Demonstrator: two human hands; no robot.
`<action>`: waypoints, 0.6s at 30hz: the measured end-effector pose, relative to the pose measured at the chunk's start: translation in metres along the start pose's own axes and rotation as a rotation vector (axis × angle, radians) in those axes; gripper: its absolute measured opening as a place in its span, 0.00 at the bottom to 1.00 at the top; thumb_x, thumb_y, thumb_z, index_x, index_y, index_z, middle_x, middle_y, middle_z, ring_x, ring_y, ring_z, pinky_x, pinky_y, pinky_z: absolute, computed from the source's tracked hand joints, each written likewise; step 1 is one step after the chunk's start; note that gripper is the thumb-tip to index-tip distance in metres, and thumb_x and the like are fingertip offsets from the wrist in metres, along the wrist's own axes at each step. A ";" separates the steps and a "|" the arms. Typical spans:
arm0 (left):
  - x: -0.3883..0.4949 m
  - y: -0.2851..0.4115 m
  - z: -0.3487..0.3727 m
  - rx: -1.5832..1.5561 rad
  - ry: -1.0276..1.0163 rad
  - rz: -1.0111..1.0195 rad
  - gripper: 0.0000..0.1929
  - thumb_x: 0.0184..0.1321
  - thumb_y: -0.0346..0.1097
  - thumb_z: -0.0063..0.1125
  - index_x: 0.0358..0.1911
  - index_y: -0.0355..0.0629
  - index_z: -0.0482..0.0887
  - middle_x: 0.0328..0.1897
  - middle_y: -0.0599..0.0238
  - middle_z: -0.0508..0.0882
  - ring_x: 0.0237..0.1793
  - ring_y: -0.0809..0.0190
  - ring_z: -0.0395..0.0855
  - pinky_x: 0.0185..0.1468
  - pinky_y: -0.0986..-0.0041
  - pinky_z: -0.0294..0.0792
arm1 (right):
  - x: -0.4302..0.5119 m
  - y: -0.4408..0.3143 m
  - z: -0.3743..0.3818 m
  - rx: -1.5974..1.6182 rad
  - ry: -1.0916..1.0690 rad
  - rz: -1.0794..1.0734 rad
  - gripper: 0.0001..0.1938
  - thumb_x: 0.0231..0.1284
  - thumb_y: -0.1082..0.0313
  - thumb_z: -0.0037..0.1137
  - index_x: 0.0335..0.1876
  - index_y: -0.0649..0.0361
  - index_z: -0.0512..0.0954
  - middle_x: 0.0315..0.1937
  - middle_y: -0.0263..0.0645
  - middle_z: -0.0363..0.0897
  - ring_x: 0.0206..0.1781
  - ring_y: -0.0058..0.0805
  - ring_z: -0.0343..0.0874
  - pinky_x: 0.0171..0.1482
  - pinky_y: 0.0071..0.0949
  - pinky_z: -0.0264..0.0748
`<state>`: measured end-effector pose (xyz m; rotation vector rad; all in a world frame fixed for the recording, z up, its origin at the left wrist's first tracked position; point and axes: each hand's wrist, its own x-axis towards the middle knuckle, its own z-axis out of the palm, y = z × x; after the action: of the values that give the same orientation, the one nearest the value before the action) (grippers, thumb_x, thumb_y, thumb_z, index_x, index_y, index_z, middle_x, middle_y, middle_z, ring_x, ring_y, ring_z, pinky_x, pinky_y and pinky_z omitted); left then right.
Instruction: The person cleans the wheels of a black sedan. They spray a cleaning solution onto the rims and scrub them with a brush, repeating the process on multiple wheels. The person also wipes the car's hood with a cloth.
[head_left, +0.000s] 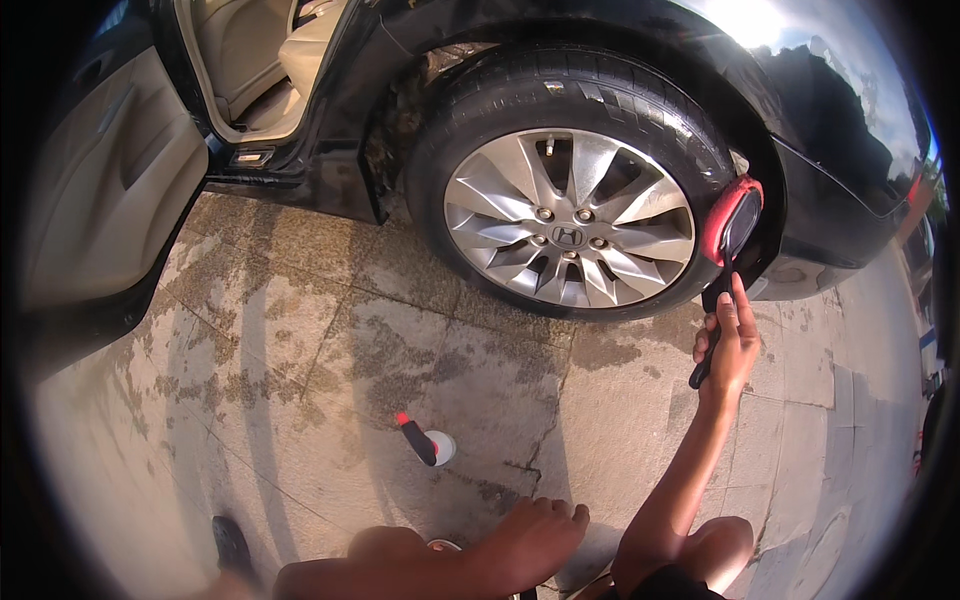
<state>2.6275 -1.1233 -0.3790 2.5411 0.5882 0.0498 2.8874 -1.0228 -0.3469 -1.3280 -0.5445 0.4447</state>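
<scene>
My right hand grips the black handle of a round applicator with a red pad. The pad rests against the right side of the car tyre, close to the wheel arch. The tyre looks shiny along its top and upper right, around a silver alloy wheel with a Honda emblem. My left hand hangs over my knees with its fingers curled; whether it holds anything is hidden. A spray bottle with a black and red head stands on the paving, ahead of my left hand.
The black car's rear door hangs open at the left, showing a beige interior. Above the tyre curves the fender, and the rear bumper reaches right. Damp patches mark the stone paving. A dark shoe shows at lower left.
</scene>
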 end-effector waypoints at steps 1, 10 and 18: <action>-0.006 0.005 -0.001 -0.008 -0.051 -0.041 0.16 0.59 0.37 0.57 0.48 0.35 0.79 0.34 0.54 0.85 0.37 0.49 0.86 0.39 0.58 0.76 | -0.006 0.009 0.008 0.069 0.122 0.080 0.21 0.72 0.66 0.53 0.69 0.55 0.72 0.20 0.26 0.66 0.16 0.13 0.66 0.15 0.15 0.59; -0.011 -0.002 -0.006 -0.023 -0.216 -0.139 0.20 0.62 0.40 0.57 0.52 0.33 0.75 0.37 0.50 0.84 0.38 0.46 0.85 0.39 0.56 0.77 | -0.032 0.070 0.237 -0.774 -0.471 -0.928 0.25 0.67 0.69 0.51 0.70 0.47 0.70 0.35 0.45 0.82 0.29 0.38 0.85 0.32 0.38 0.80; 0.000 -0.019 -0.012 -0.061 -0.308 -0.098 0.26 0.68 0.45 0.54 0.61 0.33 0.72 0.41 0.44 0.84 0.42 0.42 0.85 0.44 0.53 0.77 | 0.029 0.072 0.129 -0.887 -0.279 -1.002 0.25 0.66 0.69 0.54 0.67 0.35 0.72 0.36 0.40 0.81 0.29 0.46 0.83 0.31 0.44 0.77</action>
<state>2.6181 -1.1035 -0.3781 2.3921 0.5761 -0.3469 2.8326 -0.8912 -0.3952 -1.5993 -1.6534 -0.5234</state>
